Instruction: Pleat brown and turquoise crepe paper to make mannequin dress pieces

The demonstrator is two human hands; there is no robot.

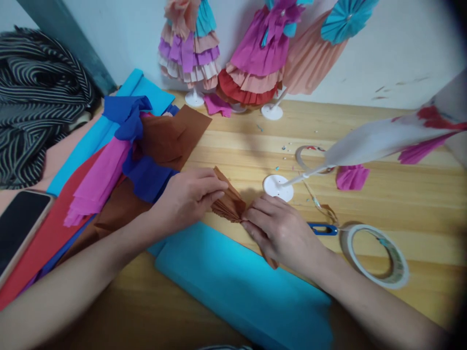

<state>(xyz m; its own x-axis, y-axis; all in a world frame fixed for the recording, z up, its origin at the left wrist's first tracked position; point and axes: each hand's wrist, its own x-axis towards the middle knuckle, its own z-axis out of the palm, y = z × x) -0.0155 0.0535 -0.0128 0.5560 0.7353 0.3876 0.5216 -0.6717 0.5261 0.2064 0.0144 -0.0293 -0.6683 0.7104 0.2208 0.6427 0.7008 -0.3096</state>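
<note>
A strip of brown crepe paper [230,198], folded into fine pleats, stretches between my two hands above the table. My left hand [191,197] pinches its upper left edge between thumb and fingers. At the gathered middle, my right hand [275,226] grips the pleats, and a brown end pokes out below its fingers. Under both hands lies a folded sheet of turquoise paper [233,282]. The white round base of a doll stand [278,188] is just beyond my right hand.
Paper dresses on stands [189,58] line the wall. A tape roll [375,257] and a blue thread snipper [323,229] lie at right. Crumpled coloured paper [98,170], a phone [22,228] and striped cloth [40,97] fill the left. A white dress [365,141] leans in from the right.
</note>
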